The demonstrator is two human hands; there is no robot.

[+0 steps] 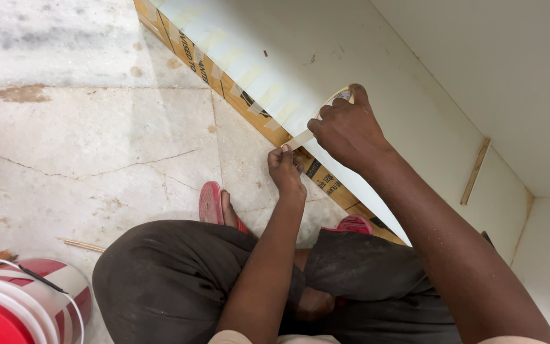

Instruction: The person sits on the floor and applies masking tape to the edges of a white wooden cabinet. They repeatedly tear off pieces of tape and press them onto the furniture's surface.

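My right hand (349,129) grips a roll of pale masking tape (341,95), held against the base of a white panel (364,70). A short strip of tape (300,138) runs from the roll down to my left hand (286,167), which pinches its free end between thumb and fingers. Both hands sit over a brown cardboard strip (262,121) lying along the panel's bottom edge. Several pale tape pieces (249,76) are stuck across the joint between cardboard and panel further back. I squat in dark trousers and red sandals (211,202).
Cracked, stained stone floor (97,146) spreads to the left. A red and white bucket (30,296) stands at the lower left. A thin wooden stick (84,244) lies on the floor near my knee. Another wooden sliver (475,172) rests against the white surface at right.
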